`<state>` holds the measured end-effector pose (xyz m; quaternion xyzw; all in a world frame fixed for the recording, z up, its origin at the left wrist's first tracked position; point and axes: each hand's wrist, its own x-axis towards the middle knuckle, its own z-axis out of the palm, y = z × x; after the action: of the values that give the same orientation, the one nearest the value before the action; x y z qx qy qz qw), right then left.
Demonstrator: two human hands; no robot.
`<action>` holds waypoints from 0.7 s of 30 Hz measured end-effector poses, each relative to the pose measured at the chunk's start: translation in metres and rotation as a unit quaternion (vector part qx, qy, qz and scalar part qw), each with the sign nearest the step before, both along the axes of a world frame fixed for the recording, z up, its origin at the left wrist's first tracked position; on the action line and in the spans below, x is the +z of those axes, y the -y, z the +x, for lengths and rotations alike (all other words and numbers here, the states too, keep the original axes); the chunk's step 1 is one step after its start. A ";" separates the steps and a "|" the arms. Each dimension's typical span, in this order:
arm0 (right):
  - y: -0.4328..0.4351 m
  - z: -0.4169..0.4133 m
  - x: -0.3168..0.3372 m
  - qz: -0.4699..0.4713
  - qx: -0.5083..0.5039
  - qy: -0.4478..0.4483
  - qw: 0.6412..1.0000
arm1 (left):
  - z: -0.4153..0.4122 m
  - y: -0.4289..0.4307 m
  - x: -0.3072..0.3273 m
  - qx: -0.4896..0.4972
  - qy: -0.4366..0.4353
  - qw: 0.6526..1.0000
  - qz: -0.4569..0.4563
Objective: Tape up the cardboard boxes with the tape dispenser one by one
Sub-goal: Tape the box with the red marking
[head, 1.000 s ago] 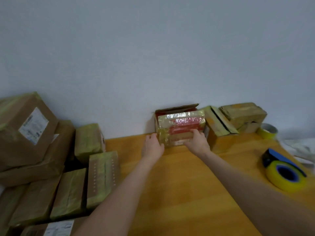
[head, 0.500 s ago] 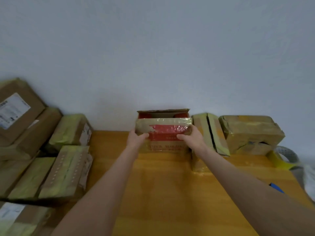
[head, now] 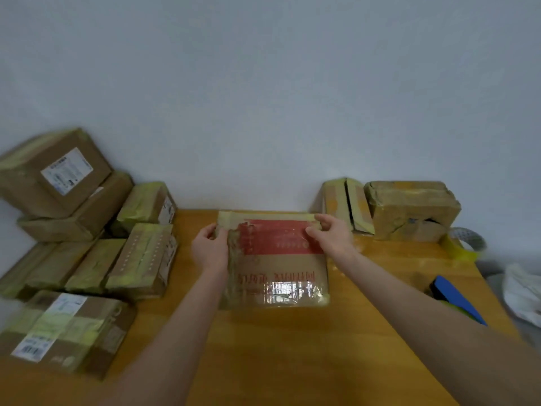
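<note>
Head view: a cardboard box [head: 275, 259] with a red panel and glossy tape over its near end was seen lying flat on the wooden table [head: 263, 353], in the middle of the frame. It was held at its far end by both hands. At ten o'clock of the box, the left hand [head: 209, 250] was closed on the far left corner, its fingers [head: 205, 233] curled round the edge. At two o'clock, the right hand [head: 333, 237] was set on the far right corner, its fingers [head: 323, 219] bent and pinching the taped rim. How deep either grip went under the edge could not be told.

The tape dispenser [head: 456, 300], blue with a yellow roll, was found at four o'clock of the box, well apart from it near the right edge of the table and touched by neither hand; part of it was hidden by the right forearm. A loose roll of tape [head: 465, 244] was seen at three o'clock, farther back. At one o'clock, against the wall [head: 263, 98], a split box [head: 345, 206] and a crumpled box [head: 409, 210] were placed side by side, touching. A pile of boxes [head: 87, 230], most of them banded in yellowish tape, was stacked from eight to ten o'clock, off the table's left side. A white bag [head: 524, 294] was glimpsed, blurred, at the far right.
</note>
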<state>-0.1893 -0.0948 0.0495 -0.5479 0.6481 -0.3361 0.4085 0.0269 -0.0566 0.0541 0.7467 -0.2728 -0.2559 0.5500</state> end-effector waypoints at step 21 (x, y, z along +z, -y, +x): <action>-0.118 -0.196 -0.013 0.026 -0.076 -0.117 0.990 | -0.166 -0.105 -0.045 -0.064 -0.097 0.993 -0.004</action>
<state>-0.3852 0.0228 0.0361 -0.5220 0.7395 -0.2827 0.3174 -0.1396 0.0485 0.0090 0.6969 -0.2659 -0.3607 0.5599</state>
